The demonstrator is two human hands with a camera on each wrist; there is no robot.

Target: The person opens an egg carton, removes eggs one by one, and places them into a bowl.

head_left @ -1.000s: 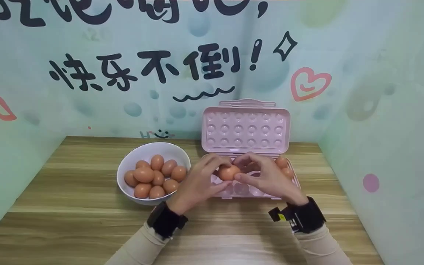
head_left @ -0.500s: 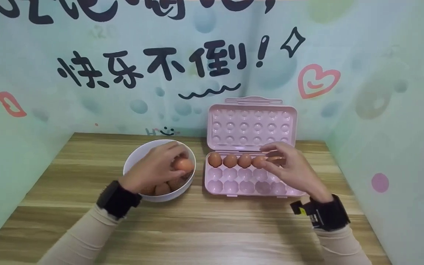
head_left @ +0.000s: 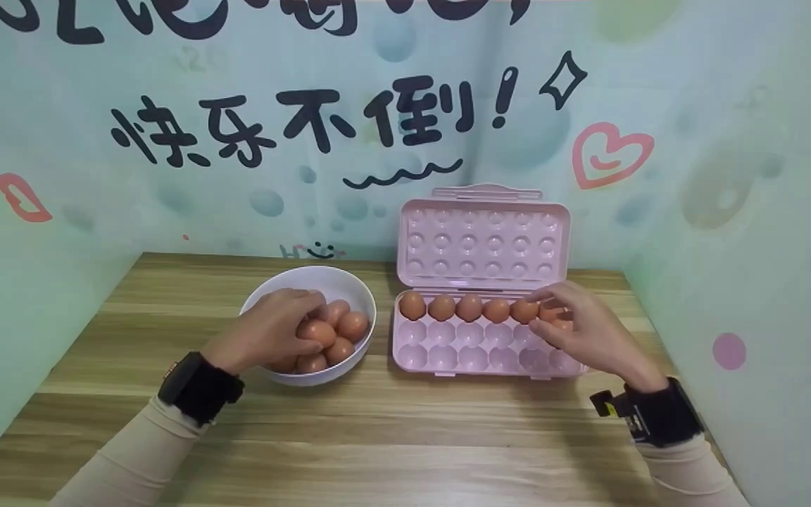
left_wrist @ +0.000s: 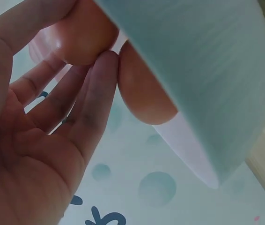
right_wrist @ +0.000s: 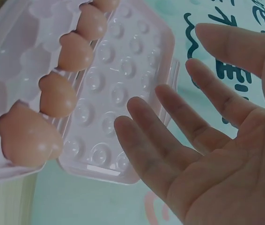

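looking down, head view: left hand (head_left: 268, 336) reaches into the white bowl (head_left: 269, 292) on the counter (head_left: 405, 436), fingers curled over an egg (head_left: 317, 332) in the pile; right hand (head_left: 585, 331) hovers over the right end of the pink egg tray (head_left: 448, 348), fingers relaxed, holding nothing; the tray's far row is filled with eggs and its lid (head_left: 483, 239) stands up behind it.
left wrist view: fingers (left_wrist: 95, 93) curl against an egg (left_wrist: 83, 35) just inside the bowl rim (left_wrist: 193, 84).
right wrist view: palm spread, fingers (right_wrist: 170, 140) straight, near the tray's egg row (right_wrist: 55, 96) but apart from it.
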